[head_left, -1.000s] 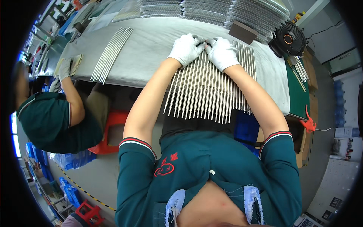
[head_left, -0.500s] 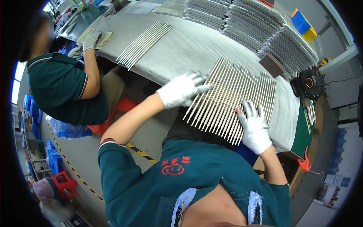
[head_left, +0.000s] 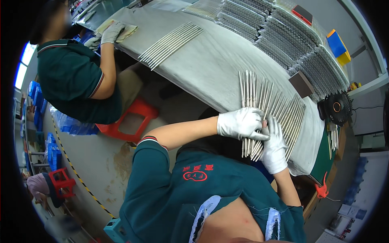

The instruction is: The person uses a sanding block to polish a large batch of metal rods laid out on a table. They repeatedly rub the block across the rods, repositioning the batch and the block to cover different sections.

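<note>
I press my left hand [head_left: 240,123] flat on the near ends of the rods [head_left: 269,106], fingers curled over them, so the fan of thin metal rods does not roll or slide off the tabletop [head_left: 210,69] edge. My right hand [head_left: 274,146] lies beside it, touching it, palm down and fingers spread on the same ends; neither hand closes around a rod, both just bear down. The rods lie side by side on the grey cloth at the near edge, ends overhanging toward me, which keeps them level and easy to square up. I cannot count them exactly: some two dozen or more, too closely packed to tell.

A second, smaller row of rods [head_left: 170,43] lies well apart, further along the tabletop, near a co-worker's gloved hand [head_left: 112,32], which rests on a cloth pad. Many stacked bundles [head_left: 283,40] fill the far side. One dark block [head_left: 300,84] and one small black fan [head_left: 335,107] stand off to my right.
</note>
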Motion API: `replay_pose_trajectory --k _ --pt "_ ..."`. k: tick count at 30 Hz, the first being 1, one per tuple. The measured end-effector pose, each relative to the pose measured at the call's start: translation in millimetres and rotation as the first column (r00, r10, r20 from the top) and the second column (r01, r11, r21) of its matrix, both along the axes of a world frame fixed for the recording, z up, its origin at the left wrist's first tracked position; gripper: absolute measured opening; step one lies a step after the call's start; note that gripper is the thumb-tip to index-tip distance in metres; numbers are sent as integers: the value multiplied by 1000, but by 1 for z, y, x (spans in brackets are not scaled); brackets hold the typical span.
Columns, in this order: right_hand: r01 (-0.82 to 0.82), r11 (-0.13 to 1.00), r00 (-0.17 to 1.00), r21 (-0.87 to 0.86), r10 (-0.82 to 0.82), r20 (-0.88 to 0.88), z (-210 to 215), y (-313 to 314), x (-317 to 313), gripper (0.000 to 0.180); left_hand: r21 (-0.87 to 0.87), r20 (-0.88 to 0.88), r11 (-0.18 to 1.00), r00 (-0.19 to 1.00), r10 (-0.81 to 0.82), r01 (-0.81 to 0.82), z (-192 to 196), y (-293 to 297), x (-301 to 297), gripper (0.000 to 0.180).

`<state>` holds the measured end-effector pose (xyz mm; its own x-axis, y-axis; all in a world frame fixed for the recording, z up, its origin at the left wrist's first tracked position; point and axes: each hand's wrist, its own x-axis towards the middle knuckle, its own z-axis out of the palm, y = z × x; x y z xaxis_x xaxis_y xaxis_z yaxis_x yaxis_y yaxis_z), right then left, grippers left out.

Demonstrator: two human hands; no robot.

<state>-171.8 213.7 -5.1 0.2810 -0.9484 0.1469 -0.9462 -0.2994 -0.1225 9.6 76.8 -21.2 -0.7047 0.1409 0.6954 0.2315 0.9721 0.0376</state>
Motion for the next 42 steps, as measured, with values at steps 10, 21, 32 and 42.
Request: replay_pose_trajectory --k 10,21,32,42 --pt "-116 958 89 263 -253 963 101 -62 -15 84 471 -382 878 879 285 -79 102 -1 -40 48" --pt "118 993 150 21 -39 988 19 -221 -66 92 913 -223 374 966 128 161 145 -116 -85 53" --pt "-35 994 555 108 -71 829 10 -191 2 47 948 -277 249 902 330 199 101 -105 -56 66" --pt "-291 698 -65 654 -696 715 35 -114 47 27 924 268 108 821 504 -368 56 -95 -58 119"
